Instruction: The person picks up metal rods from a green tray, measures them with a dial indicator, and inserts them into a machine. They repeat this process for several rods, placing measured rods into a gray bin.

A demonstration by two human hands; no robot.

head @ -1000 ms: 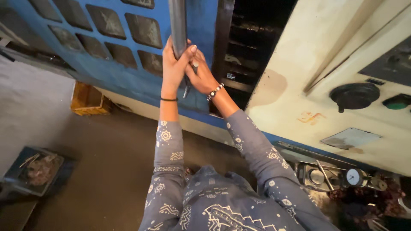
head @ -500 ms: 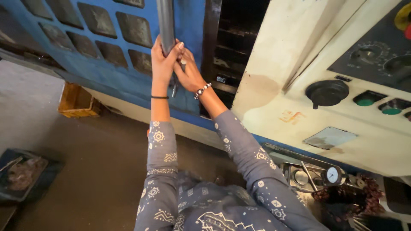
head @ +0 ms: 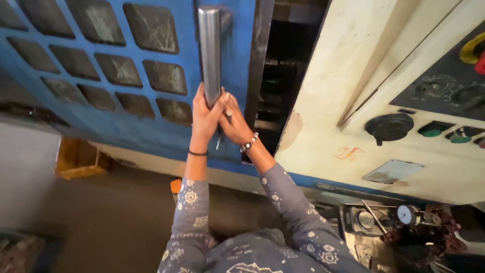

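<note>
Both my hands reach up to a vertical steel bar handle (head: 209,50) on a blue machine door (head: 126,76) with dark grid windows. My left hand (head: 204,119) wraps around the handle's lower end. Close beside it, my right hand (head: 235,124), with a beaded bracelet on the wrist, closes around the same lower part, and something thin and metallic sticks out below the fingers. My sleeves are grey-blue with a white print. Right of the handle the door's edge borders a dark opening (head: 275,91) into the machine.
A cream control panel (head: 404,101) with knobs, green buttons and a yellow-red switch fills the right side. Below it lie a dial gauge (head: 405,214) and metal tools. A yellow wooden box (head: 76,159) sits on the dark floor at left.
The view has shifted so the handle's top and more of the control panel show. Both hands stay on the handle's lower end.
</note>
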